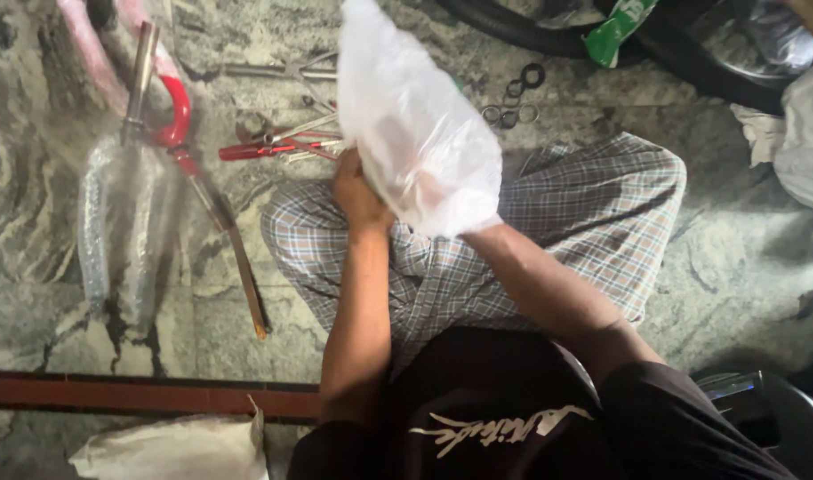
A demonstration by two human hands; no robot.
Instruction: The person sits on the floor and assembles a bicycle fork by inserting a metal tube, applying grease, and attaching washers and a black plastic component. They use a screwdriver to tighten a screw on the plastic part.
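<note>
Single head-worn view, looking steeply down from above seated person's lap, close to both forearms; marble floor (33, 222) fills frame edges, tools lying toward far edge.

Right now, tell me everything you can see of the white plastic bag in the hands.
The white plastic bag is thin, translucent film, crinkled and glossy, with faint shapes inside that are too blurred to name. It is held up over the person's lap, its narrow end pointing up toward the frame's top edge and its wide end low. The left hand grips its lower left edge. The right hand is hidden by the bag, with only the forearm showing as it runs up to the wide end. It touches nothing else that shows.
</note>
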